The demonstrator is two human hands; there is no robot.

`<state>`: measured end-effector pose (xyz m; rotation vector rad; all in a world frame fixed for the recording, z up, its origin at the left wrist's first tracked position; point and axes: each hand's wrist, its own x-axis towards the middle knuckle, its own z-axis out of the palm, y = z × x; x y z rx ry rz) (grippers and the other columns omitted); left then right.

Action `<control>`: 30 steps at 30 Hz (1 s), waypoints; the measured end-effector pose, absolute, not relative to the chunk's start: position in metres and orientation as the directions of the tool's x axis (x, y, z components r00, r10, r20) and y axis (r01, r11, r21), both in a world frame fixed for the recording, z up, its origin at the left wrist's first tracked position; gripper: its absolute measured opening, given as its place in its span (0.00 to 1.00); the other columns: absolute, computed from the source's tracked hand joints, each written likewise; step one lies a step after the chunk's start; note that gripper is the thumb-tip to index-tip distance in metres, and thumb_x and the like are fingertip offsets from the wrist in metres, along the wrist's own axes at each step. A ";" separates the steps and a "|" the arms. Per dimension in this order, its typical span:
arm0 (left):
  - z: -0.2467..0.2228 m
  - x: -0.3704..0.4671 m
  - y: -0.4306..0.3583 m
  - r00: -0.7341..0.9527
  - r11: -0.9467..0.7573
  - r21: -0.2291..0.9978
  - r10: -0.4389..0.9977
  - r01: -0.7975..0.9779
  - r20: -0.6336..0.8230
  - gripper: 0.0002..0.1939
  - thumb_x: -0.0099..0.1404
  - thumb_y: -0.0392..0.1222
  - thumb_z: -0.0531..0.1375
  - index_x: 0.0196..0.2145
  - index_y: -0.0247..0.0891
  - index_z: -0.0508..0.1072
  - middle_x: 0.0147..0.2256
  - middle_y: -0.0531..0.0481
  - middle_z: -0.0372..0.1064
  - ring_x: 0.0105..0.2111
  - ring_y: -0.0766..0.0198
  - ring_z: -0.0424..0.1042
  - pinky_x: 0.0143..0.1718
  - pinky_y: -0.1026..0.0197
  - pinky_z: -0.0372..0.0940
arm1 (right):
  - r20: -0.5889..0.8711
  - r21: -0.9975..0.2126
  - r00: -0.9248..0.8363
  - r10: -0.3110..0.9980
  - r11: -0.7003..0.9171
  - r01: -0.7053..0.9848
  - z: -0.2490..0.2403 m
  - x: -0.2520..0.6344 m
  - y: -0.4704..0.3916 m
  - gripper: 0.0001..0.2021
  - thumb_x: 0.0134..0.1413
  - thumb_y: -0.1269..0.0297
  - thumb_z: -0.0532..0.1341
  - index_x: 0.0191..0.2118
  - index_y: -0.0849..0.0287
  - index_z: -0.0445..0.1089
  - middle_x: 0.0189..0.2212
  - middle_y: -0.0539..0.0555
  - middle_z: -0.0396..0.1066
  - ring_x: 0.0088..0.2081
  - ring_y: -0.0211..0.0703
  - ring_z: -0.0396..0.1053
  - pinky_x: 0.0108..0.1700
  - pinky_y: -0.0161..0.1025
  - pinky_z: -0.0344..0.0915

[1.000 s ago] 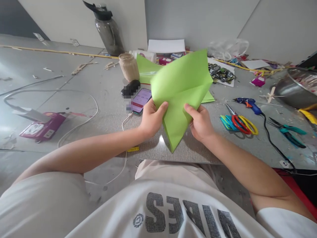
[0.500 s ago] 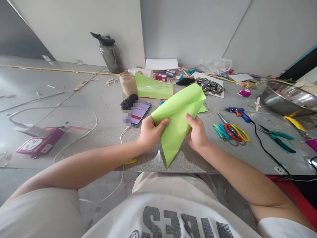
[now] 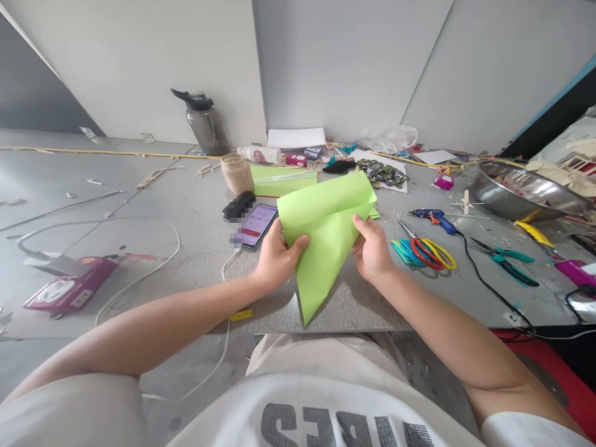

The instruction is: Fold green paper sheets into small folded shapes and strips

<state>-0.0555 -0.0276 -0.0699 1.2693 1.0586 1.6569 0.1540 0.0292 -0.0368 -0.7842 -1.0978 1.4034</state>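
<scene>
Between my two hands is a sheet of light green paper, bent into a cone-like shape whose point hangs down near the table's front edge. My left hand pinches its left side, thumb on the near face and fingers behind. On the right side, my right hand grips it the same way, its fingers partly hidden. A phone with a lit screen lies just beyond my left hand. More green paper rests on the table behind.
Right of my hands lie scissors, a blue glue gun, teal pliers and a metal bowl. A purple power strip with a white cable sits left. At the back stand a jar and a dark bottle.
The far edge of the green paper has tilted down and opened wider toward the left. Both hands keep their hold. The view has shifted slightly.
</scene>
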 end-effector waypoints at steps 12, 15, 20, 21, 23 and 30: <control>-0.058 -0.057 -0.030 -0.218 -0.264 0.959 0.947 -0.103 0.237 0.37 0.59 0.69 0.86 0.48 0.44 0.77 0.44 0.45 0.91 0.41 0.48 0.91 0.38 0.55 0.85 | 0.100 -0.932 -0.116 0.988 0.052 -0.359 -0.031 0.153 0.022 0.28 0.34 0.48 0.93 0.41 0.50 0.87 0.44 0.56 0.94 0.47 0.64 0.92 0.54 0.57 0.89; -0.054 -0.055 -0.031 -0.246 -0.245 0.965 0.945 -0.097 0.215 0.36 0.56 0.68 0.86 0.46 0.43 0.78 0.43 0.46 0.91 0.41 0.50 0.90 0.38 0.56 0.84 | 0.098 -0.940 -0.121 0.988 0.052 -0.338 -0.031 0.153 0.022 0.29 0.33 0.47 0.93 0.40 0.51 0.88 0.45 0.57 0.94 0.48 0.64 0.92 0.56 0.56 0.88; -0.049 -0.053 -0.032 -0.296 -0.218 0.974 0.936 -0.069 0.188 0.33 0.54 0.67 0.84 0.43 0.44 0.77 0.38 0.47 0.88 0.36 0.52 0.86 0.34 0.57 0.80 | 0.081 -0.923 -0.089 0.993 0.041 -0.383 -0.027 0.146 0.018 0.30 0.25 0.55 0.94 0.40 0.49 0.87 0.45 0.53 0.95 0.48 0.59 0.90 0.54 0.52 0.88; -0.049 -0.052 -0.032 -0.305 -0.214 0.974 0.934 -0.068 0.184 0.32 0.54 0.67 0.83 0.43 0.44 0.77 0.38 0.47 0.88 0.36 0.53 0.86 0.34 0.57 0.79 | 0.075 -0.921 -0.093 0.993 0.034 -0.388 -0.027 0.143 0.016 0.31 0.23 0.58 0.94 0.40 0.48 0.87 0.45 0.52 0.94 0.48 0.59 0.90 0.53 0.51 0.88; -0.048 -0.051 -0.032 -0.319 -0.208 0.976 0.931 -0.059 0.178 0.31 0.54 0.66 0.82 0.42 0.44 0.78 0.38 0.46 0.88 0.35 0.53 0.85 0.34 0.57 0.79 | 0.049 -0.925 -0.128 0.991 -0.003 -0.381 -0.028 0.138 0.012 0.34 0.19 0.62 0.94 0.41 0.48 0.88 0.46 0.52 0.94 0.48 0.59 0.90 0.53 0.51 0.88; -0.050 -0.048 -0.029 -0.329 -0.196 0.980 0.929 -0.039 0.172 0.29 0.56 0.69 0.80 0.36 0.43 0.78 0.36 0.44 0.88 0.33 0.53 0.83 0.32 0.56 0.78 | -0.087 -0.918 -0.117 0.989 -0.125 -0.377 -0.038 0.125 0.002 0.30 0.14 0.65 0.92 0.35 0.52 0.91 0.43 0.56 0.94 0.46 0.60 0.89 0.51 0.51 0.88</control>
